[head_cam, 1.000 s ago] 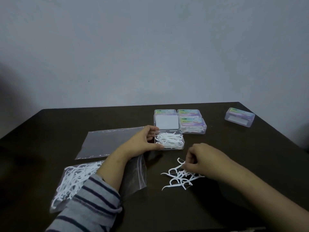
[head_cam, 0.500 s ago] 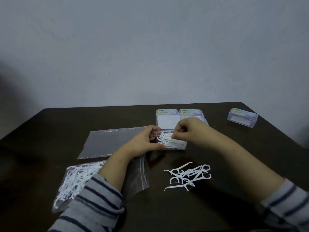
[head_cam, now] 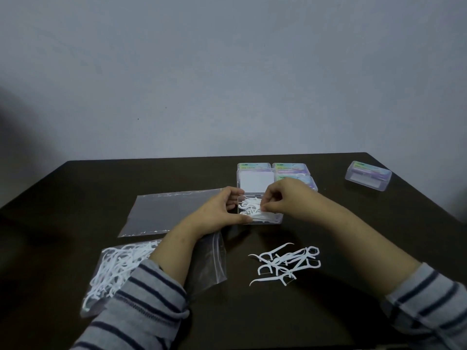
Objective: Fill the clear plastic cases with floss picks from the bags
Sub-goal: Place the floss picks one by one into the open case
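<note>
Step in hand: loading the open case point(head_cam: 260, 218), which sits mid-table; your left hand point(head_cam: 222, 210) grips its left wall, your right hand point(head_cam: 283, 200) pinches picks down into it; next, collect from the loose picks point(head_cam: 285, 263) nearer you; labels on closed cases point(head_cam: 290, 169) are unreadable.
</note>
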